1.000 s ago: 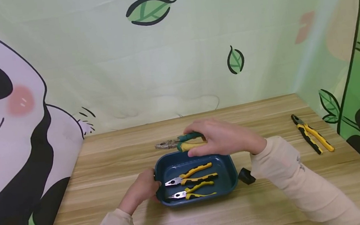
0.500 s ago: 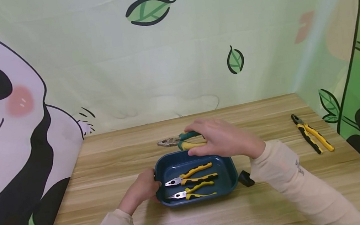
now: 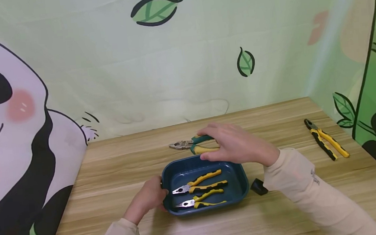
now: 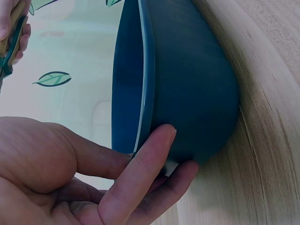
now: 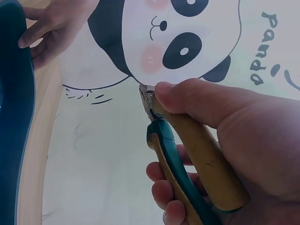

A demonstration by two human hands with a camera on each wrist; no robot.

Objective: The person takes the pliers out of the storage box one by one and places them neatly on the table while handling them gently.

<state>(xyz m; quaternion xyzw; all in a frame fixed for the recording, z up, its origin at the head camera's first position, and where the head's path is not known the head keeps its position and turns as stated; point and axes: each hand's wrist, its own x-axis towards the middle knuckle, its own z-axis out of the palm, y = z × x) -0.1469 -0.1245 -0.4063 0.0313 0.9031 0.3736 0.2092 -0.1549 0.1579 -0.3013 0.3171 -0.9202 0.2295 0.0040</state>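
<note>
My left hand (image 3: 151,194) pinches the left end of a blue rectangular tray (image 3: 243,176), thumb over the rim and fingers against the outer wall in the left wrist view. My right hand (image 3: 239,144) grips combination pliers (image 5: 201,159) with green and tan-yellow handles. Their worn metal head (image 3: 181,145) points left, above the tray's far rim in the head view. The handles stand spread, with my thumb along one and curled fingers around the other. Inside the tray lie two pliers with yellow-and-black handles, the upper pair (image 3: 197,184) and the lower pair (image 3: 198,201), heads to the left.
Another pair of yellow-and-black pliers (image 3: 324,139) lies on the wooden table (image 3: 112,169) at the far right. A cloth backdrop (image 3: 204,75) printed with a panda and leaves rises behind the table's back edge.
My right hand has drifted slightly right with the green-handled pliers, whose head has shifted right and a little up in the view. The left hand and tray have stayed put.
</note>
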